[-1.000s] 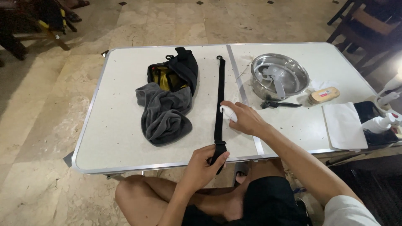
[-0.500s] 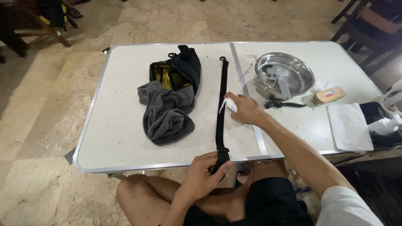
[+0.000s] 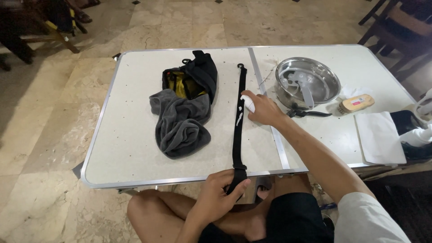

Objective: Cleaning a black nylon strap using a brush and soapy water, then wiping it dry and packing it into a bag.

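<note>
The person wears a light grey shirt with a short sleeve (image 3: pixel 369 220) that ends above the elbow. Both arms are bare below that. The left hand (image 3: pixel 218 193) and the right hand (image 3: pixel 265 109) have no gloves, rings or watch. The shorts (image 3: pixel 292 220) are black. The legs are bare from the knees down, and one bare foot shows.
</note>
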